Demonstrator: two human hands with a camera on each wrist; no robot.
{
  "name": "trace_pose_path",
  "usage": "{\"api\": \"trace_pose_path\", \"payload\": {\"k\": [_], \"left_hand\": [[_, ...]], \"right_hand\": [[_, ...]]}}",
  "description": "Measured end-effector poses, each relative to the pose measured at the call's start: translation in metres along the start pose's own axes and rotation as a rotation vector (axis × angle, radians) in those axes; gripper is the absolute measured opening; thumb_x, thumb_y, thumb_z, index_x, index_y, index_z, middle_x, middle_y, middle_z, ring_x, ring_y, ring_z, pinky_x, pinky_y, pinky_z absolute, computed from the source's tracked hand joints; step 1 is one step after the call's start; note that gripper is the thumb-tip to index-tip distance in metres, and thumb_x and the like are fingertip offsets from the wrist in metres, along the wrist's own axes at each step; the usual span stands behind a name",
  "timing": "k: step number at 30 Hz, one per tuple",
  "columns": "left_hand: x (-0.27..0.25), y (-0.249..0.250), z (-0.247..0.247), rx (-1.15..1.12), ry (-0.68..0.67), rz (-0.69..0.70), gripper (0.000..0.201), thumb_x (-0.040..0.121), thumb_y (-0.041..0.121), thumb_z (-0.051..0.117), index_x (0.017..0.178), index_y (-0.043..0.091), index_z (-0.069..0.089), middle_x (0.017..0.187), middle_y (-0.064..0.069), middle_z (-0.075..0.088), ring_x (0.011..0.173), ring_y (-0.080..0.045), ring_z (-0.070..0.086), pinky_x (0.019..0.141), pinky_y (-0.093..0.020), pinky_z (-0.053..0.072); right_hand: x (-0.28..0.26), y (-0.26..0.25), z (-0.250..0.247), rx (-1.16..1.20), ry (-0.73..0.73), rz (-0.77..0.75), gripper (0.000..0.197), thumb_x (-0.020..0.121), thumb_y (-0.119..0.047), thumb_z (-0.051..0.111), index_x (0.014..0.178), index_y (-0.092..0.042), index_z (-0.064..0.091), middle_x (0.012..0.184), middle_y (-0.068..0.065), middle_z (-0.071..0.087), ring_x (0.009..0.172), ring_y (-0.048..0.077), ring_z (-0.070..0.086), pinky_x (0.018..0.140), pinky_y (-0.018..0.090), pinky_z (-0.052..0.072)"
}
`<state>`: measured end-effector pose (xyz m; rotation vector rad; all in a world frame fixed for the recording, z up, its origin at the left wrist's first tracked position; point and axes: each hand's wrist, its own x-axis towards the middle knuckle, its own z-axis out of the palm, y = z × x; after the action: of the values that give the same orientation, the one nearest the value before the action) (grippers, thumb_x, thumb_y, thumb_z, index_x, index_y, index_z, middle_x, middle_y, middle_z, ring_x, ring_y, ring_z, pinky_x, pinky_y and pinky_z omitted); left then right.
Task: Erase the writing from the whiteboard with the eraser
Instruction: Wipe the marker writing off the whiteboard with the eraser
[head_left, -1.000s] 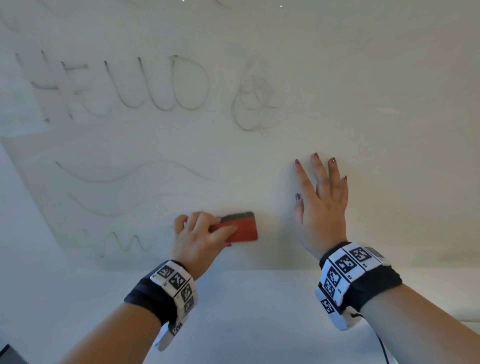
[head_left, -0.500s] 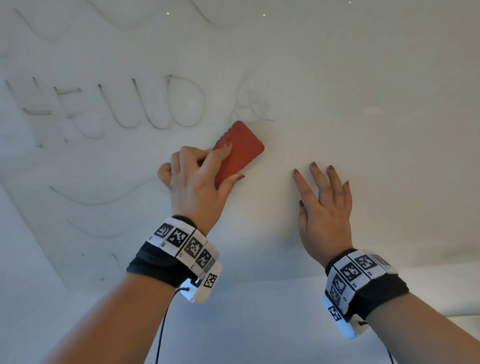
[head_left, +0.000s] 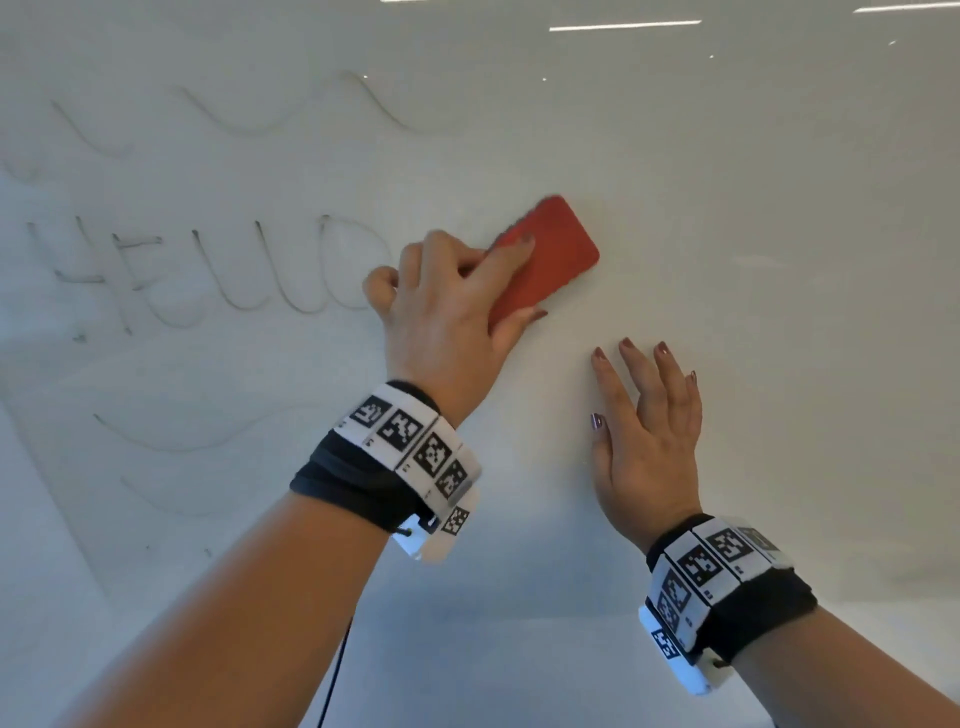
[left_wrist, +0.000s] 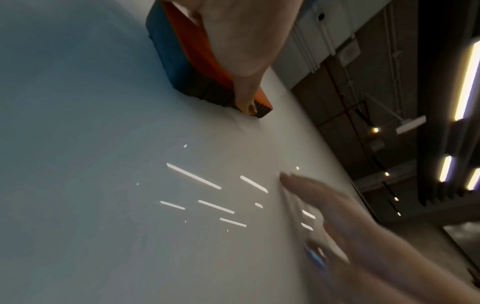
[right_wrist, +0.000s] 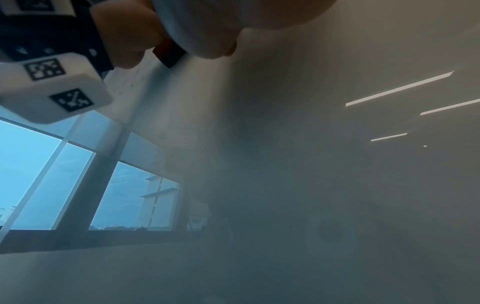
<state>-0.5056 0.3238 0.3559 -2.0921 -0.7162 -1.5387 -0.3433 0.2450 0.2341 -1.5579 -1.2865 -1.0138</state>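
The whiteboard (head_left: 727, 218) fills the head view. My left hand (head_left: 511, 278) grips the red eraser (head_left: 556, 249) between fingers and thumb and presses it flat on the board, just right of the faint word HELLO (head_left: 208, 270). Faint wavy lines (head_left: 260, 114) run above the word, and more wavy lines (head_left: 182, 436) below it. My right hand (head_left: 644, 405) lies flat on the board with fingers spread, below and right of the eraser. In the left wrist view the eraser (left_wrist: 187, 61) shows its dark felt side against the board.
The board right of the eraser carries only reflections of ceiling lights (head_left: 623, 25). A pale ledge or surface (head_left: 519, 675) runs under the board's lower edge. The right wrist view shows a window (right_wrist: 52, 174) off to the left.
My left hand carried the eraser up from low on the board to the spot right of HELLO, where the scribble has gone. The right hand stayed flat in place.
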Motion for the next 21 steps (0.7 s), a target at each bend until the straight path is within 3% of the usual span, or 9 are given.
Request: {"api": "trace_pose_path", "payload": {"k": [5,12,15,21], "left_hand": [[0.034,-0.025,-0.022,0.031,0.058,-0.163,0.055,0.076,0.063,0.059,0.124,0.037,0.055,0.103,-0.003,0.048,0.096,-0.023,0.046,0.082,-0.035,0.021],[0.016,-0.044,-0.027,0.006,0.099,-0.329,0.057,0.076,0.061,0.062,0.124,0.033,0.054,0.106,-0.005,0.047,0.099,-0.023,0.045,0.084,-0.038,0.024],[-0.001,-0.034,-0.02,-0.001,0.091,-0.307,0.054,0.076,0.058,0.065,0.122,0.032,0.056,0.101,-0.004,0.046,0.094,-0.023,0.044,0.082,-0.036,0.022],[-0.018,0.003,0.004,0.001,0.012,-0.088,0.05,0.075,0.056,0.068,0.118,0.033,0.059,0.096,-0.001,0.048,0.088,-0.022,0.046,0.081,-0.036,0.023]], "right_hand": [[0.011,0.005,-0.004,0.003,-0.005,-0.01,0.055,0.089,-0.015,0.041,0.144,-0.017,0.037,0.151,0.005,0.026,0.143,0.03,0.014,0.116,0.052,0.007],[0.022,0.008,-0.006,-0.001,-0.019,-0.015,0.054,0.091,-0.019,0.038,0.145,-0.019,0.033,0.152,0.004,0.024,0.144,0.03,0.011,0.117,0.05,0.003],[0.025,0.009,-0.006,-0.002,-0.018,-0.022,0.054,0.091,-0.02,0.036,0.145,-0.02,0.033,0.152,0.004,0.026,0.144,0.03,0.013,0.116,0.052,0.005],[0.026,0.011,-0.007,0.001,0.008,-0.039,0.054,0.089,-0.017,0.04,0.143,-0.016,0.036,0.15,0.005,0.03,0.143,0.031,0.018,0.116,0.053,0.009]]}}
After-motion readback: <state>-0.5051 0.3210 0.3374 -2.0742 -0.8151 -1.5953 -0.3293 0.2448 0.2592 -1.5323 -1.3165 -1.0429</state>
